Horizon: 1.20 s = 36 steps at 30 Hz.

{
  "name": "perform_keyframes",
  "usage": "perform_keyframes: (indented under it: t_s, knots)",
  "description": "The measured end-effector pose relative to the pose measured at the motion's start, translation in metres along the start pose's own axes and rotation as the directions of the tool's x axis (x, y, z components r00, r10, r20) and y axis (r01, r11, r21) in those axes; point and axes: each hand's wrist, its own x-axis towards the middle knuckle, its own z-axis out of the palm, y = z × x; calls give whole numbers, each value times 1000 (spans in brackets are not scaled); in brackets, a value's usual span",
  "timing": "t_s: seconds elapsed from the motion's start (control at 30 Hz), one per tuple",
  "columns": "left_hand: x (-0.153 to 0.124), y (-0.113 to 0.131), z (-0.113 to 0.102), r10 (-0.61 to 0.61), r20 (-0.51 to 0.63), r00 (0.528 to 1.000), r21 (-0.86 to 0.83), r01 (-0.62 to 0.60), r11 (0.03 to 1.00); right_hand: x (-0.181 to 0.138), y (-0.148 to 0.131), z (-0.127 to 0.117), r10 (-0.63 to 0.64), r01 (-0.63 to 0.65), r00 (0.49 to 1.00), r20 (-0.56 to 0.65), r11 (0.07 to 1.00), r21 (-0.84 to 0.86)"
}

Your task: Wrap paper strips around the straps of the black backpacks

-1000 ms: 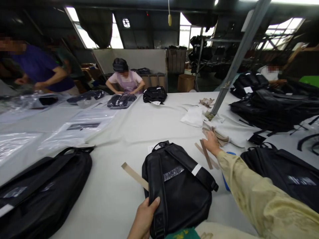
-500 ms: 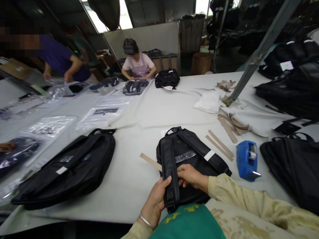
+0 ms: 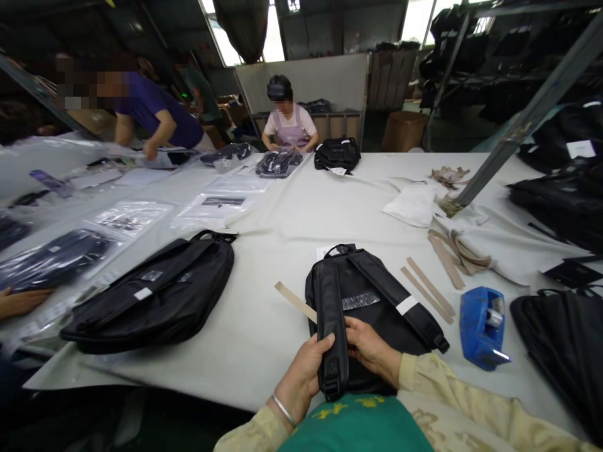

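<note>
A black backpack (image 3: 372, 314) lies strap side up in front of me, its lower end against my green apron. My left hand (image 3: 308, 367) is closed on the lower part of its left shoulder strap (image 3: 332, 314), thumb on top. From the other side, my right hand (image 3: 370, 345) grips the same strap's edge, with its fingers partly hidden beneath. A tan paper-like strip (image 3: 294, 301) passes under this strap; its far end is hidden. The right shoulder strap (image 3: 406, 304) has a white band around it.
Right of the backpack are two tan strips (image 3: 426, 292), a blue tape dispenser (image 3: 481, 329) and more black bags (image 3: 556, 351). Another black backpack (image 3: 155, 292) lies left. Plastic-wrapped bags (image 3: 61, 257), a metal post (image 3: 513, 135) and co-workers (image 3: 289, 125) are around the table.
The view has swung left, so things appear farther right. My right hand's fingers have slipped further under the strap's edge. The left hand keeps its hold.
</note>
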Motion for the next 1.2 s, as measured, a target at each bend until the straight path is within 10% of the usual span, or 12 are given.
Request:
perform_keyframes:
  t_s: [0.43, 0.77, 0.9, 1.03, 1.13, 1.2]
  knots:
    - [1, -3, -4, -12, 28, 1000, -5, 12, 1000, 2, 11, -9, -98, 83, 984, 147, 991, 105]
    - [4, -10, -4, -20, 19, 1000, -13, 20, 1000, 21, 29, 0, -229, 230, 966, -122, 973, -2]
    - [2, -10, -3, 32, 4, 999, 12, -32, 999, 21, 16, -13, -68, 32, 990, -126, 964, -264]
    - [3, -10, -2, 67, -78, 995, 91, -60, 994, 25, -32, -28, -435, 168, 877, -203, 674, -719]
    - [5, -11, 2, 117, -141, 983, 178, -91, 980, 39, -77, -12, -653, 426, 749, 111, 346, -836]
    - [7, -11, 5, 152, -149, 977, 215, -118, 969, 55, -99, 12, -577, 455, 774, 262, 218, -863]
